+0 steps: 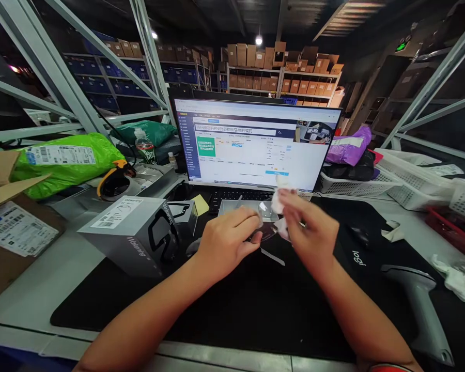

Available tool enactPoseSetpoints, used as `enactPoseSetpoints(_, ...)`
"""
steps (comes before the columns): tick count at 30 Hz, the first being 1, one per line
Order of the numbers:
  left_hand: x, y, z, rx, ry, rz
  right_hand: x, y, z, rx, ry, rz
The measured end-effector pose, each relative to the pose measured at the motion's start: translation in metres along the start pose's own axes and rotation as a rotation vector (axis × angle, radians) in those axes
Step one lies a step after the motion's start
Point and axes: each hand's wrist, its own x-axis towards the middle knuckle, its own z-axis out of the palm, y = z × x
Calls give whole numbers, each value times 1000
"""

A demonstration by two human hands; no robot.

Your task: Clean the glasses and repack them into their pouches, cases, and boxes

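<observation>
My left hand (228,235) is closed, thumb and fingers pinched together in front of the monitor. What they grip is mostly hidden; a thin, dark, see-through edge shows between the two hands. My right hand (312,225) pinches a crumpled white tissue (282,187), slightly blurred, close to the left fingertips. Behind the hands lies a shallow open grey box (232,205), partly covered by them. A thin pale strip (273,257) rests on the black mat (240,305) below the fingers.
Left stand a grey box with a goggles picture (129,235), orange-black goggles (116,181) and a green parcel (70,160). A monitor (248,150) and keyboard (248,195) are ahead. Right are a barcode scanner (418,299), a mouse (358,235) and white baskets (356,185).
</observation>
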Motion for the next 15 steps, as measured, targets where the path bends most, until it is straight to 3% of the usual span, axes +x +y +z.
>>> enactPoseSetpoints(2,0,2,0,-3,-31,4,1,-1,-2,13,34,103)
enactPoseSetpoints(3,-1,3,1,1,-38,1,-3,-5,0,10,18,80)
enactPoseSetpoints(7,-2,-2,-1,-16,34,2,-21,-23,11,-44,-138,-187)
enactPoseSetpoints(9,-2,-4,-1,-21,45,8,-19,-22,12,-45,-135,-221)
enactPoseSetpoints(15,0,2,2,-17,-44,11,6,0,-2,-14,17,134)
